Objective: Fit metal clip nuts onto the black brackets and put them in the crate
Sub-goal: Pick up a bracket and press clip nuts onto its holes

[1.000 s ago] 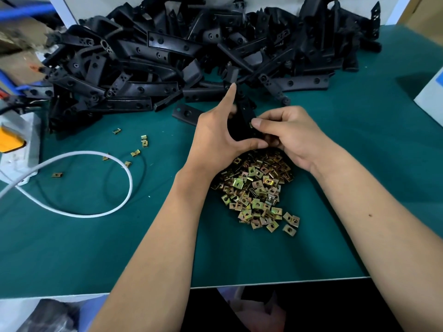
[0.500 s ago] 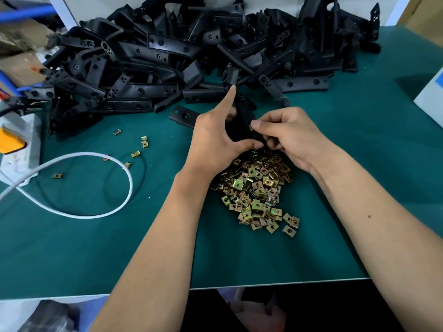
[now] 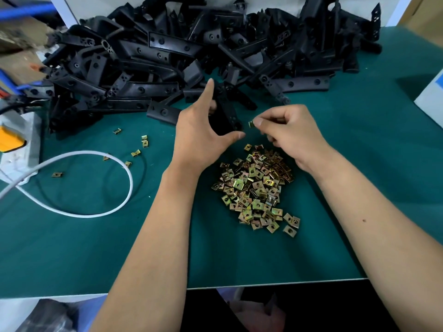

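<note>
Fingers (image 3: 260, 122) of the right hand (image 3: 291, 135): curled, thumb and forefinger pinching one small metal clip nut (image 3: 251, 124) by its edge, held above the bench and just beside the bracket's near end, a narrow gap between them.

Left hand (image 3: 200, 137): gripping a black bracket (image 3: 227, 113) between thumb and curled fingers, forefinger pointing straight up and away; the bracket stands roughly upright in the grip, lower part hidden by the palm.

Loose clip nuts, heap (image 3: 257, 188): brass-coloured, square, each with a centre hole; lying on the bench below and between both hands, a few strays at the near right edge of the heap.

Scattered clip nuts (image 3: 145, 141): a handful, well apart from the heap, on the bench to the left, some inside the cable loop.

Bracket pile (image 3: 191, 51): many black brackets of mixed shapes, stacked untidily across the far side of the bench, reaching from the left edge to the right.

Bench (image 3: 72, 248): green mat surface, white front edge.

White cable (image 3: 100, 212): one loop lying flat at left, running off toward a white power strip (image 3: 21, 149) with a yellow part at the left edge.

Crate: cannot tell where it stands.
</note>
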Demonstrator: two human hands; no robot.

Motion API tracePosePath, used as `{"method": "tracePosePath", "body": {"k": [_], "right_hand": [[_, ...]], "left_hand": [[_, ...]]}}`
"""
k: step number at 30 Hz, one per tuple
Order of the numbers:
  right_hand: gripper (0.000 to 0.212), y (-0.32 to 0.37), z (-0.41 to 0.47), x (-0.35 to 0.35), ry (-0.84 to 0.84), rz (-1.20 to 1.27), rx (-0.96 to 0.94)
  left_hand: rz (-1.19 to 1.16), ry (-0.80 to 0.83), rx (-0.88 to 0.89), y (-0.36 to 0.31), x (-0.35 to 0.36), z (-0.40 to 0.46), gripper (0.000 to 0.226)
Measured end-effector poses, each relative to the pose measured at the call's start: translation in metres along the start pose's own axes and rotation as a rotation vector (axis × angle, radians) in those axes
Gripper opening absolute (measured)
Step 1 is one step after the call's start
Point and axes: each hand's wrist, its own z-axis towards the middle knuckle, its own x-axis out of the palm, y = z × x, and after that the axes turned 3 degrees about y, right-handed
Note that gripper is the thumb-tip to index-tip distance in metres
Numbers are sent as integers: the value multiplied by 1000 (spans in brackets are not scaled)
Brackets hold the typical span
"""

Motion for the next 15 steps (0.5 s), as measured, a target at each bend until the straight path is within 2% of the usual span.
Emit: {"method": "tracePosePath", "body": {"k": [7, 15], "right_hand": [[14, 4, -2, 1, 33, 87, 40], [14, 4, 0, -1, 49, 188, 99]], "left_hand": [[-35, 79, 112, -8, 7, -2, 118], [-82, 59, 104, -6, 9, -2, 118]]}}
